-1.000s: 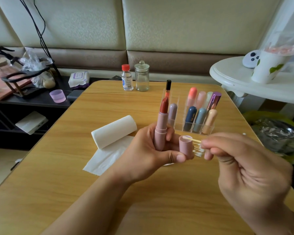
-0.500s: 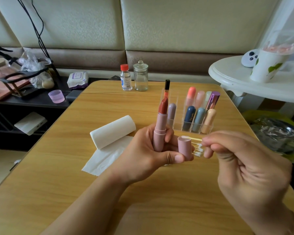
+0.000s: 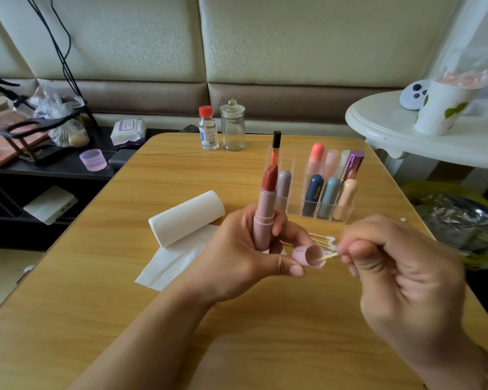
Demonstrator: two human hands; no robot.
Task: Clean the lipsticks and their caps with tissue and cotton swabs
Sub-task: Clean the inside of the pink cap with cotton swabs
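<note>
My left hand (image 3: pixel 245 254) holds an open pink lipstick (image 3: pixel 264 213) upright, its brown-red tip up. The same hand pinches the pink cap (image 3: pixel 307 256) between thumb and forefinger, with the cap's mouth turned toward my right hand. My right hand (image 3: pixel 400 280) pinches a cotton swab (image 3: pixel 328 257) whose tip sits inside the cap. More cotton swabs (image 3: pixel 323 240) lie on the table behind the cap. A tissue roll (image 3: pixel 186 218) lies to the left with a loose sheet (image 3: pixel 172 263) spread beneath it.
A clear organizer (image 3: pixel 316 215) with several capped lipsticks stands behind my hands on the wooden table (image 3: pixel 96 291). A small bottle with a red cap (image 3: pixel 208 128) and a glass jar (image 3: pixel 233 125) stand at the far edge. A white side table (image 3: pixel 400 136) stands to the right.
The cap has tipped from upright to lying sideways, its mouth toward my right hand. The swab tip has gone from the cap's rim into the cap.
</note>
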